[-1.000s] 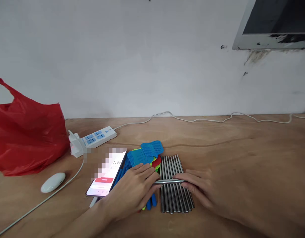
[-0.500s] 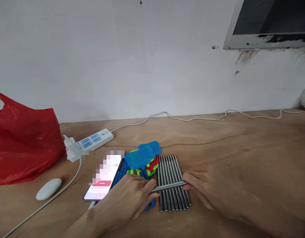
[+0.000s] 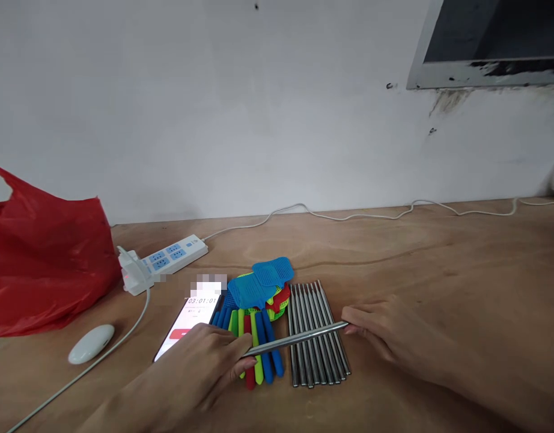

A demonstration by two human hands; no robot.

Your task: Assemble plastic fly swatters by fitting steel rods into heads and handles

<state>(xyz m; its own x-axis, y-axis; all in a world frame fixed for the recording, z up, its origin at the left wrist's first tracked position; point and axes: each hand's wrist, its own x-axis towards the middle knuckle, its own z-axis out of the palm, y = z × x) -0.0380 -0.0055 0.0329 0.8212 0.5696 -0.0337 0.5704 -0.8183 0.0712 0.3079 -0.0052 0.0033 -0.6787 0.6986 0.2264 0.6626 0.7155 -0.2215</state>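
Note:
My left hand (image 3: 218, 355) is closed around the left end of a slim silver metal rod (image 3: 295, 339). The right end sits pinched in the fingers of my right hand (image 3: 371, 328). Held between both hands, the rod slants up to the right, crossing above a row of several similar metal rods (image 3: 319, 355) laid side by side on the table. Left of that row are blue, red and green fly swatters (image 3: 250, 291) with mesh heads piled up, their coloured handles (image 3: 267, 346) pointing toward me. My left hand hides part of these handles and of the phone.
A lit phone (image 3: 198, 311) lies left of the swatters. Farther left are a white power strip (image 3: 175, 255) with a plugged-in charger, a white oval device (image 3: 91, 344) and a red plastic bag (image 3: 47, 264). A white cable (image 3: 344, 218) runs along the wall.
My left hand has moved left and slightly down, and my right hand slightly right. More of the rod shows between them, and the swatter handles have come into view.

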